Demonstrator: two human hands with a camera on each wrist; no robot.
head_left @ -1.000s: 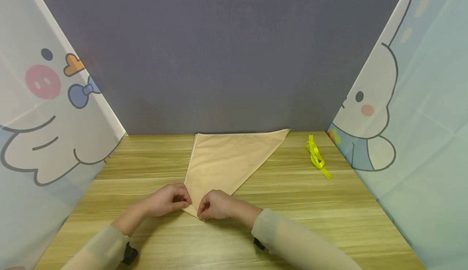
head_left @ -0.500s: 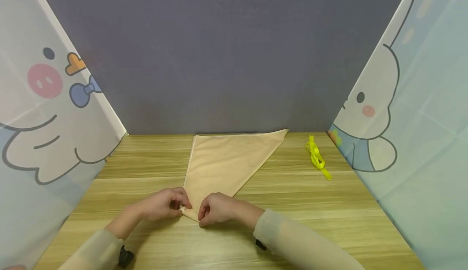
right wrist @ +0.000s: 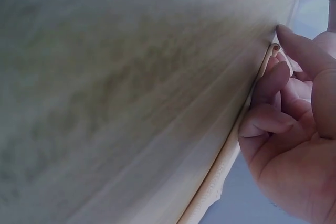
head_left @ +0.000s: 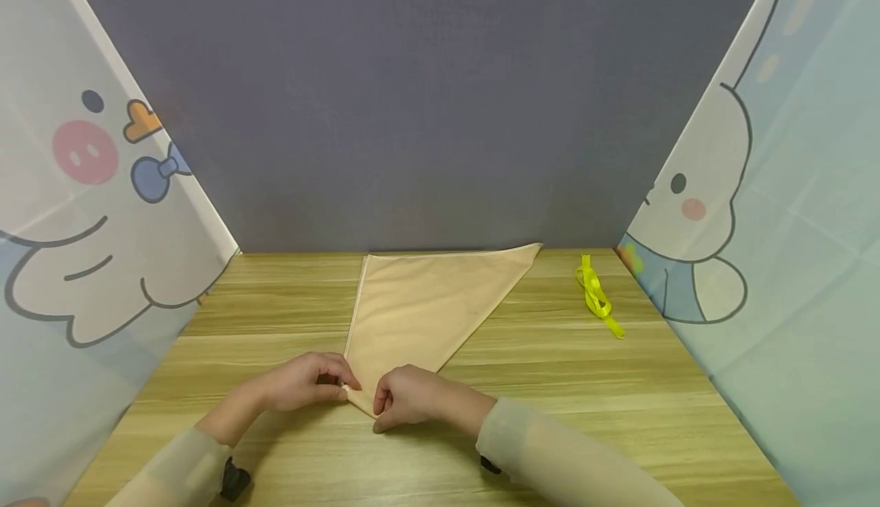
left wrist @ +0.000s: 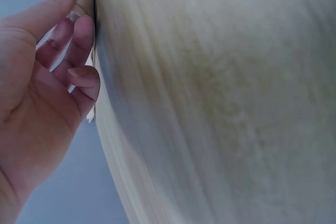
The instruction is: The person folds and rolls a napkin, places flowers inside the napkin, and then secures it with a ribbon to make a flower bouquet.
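Note:
A folded peach cloth (head_left: 426, 312) lies on the wooden table, wide at the far side and narrow at the near end. Its near edge is turned over into a small roll, whose end (right wrist: 275, 49) shows in the right wrist view. My left hand (head_left: 302, 382) pinches the left end of that roll between thumb and fingers. At the roll's right end, my right hand (head_left: 410, 395) holds the edge, thumb in front and curled fingers behind. The left wrist view shows the left hand (left wrist: 42, 72) with its other fingers loosely bent; its fingertips partly cover the cloth.
A bundled yellow ribbon (head_left: 595, 297) lies on the table (head_left: 660, 400) at the right. A dark grey panel (head_left: 426, 102) rises behind the far edge. Cartoon-printed curtains, left (head_left: 41, 278) and right (head_left: 811, 263), flank the table.
The cloth's near edge, flatter a second ago, is now turned over into a roll. My left fingers have shifted slightly left, and my right hand slightly nearer. The ribbon stays put.

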